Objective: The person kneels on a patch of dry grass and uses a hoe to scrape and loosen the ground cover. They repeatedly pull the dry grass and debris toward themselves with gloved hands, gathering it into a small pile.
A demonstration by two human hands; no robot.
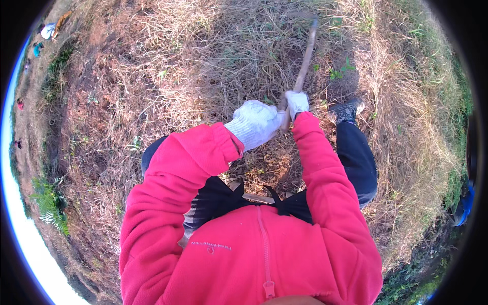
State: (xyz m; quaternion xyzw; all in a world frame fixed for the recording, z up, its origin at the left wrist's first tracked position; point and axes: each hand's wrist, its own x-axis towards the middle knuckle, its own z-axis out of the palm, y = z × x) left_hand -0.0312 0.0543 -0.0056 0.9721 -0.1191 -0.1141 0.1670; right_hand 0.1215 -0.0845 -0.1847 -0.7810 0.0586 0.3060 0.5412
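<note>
In a white knitted glove, my left hand grips the lower end of a wooden-handled tool, probably a hoe. My right hand, gloved in white too, closes around the handle just ahead of the left. The handle slants away from me, up and to the right. Its far end, with a thin, blurred head, lies among dry grass; the head's exact shape cannot be made out. The gloves hide the gripped part of the shaft.
My right boot stands on the ground right of the handle. Reddish bare soil slopes off at left, with a green fern. Other people, one in a white top, are far left. A blue item shows at the right rim.
</note>
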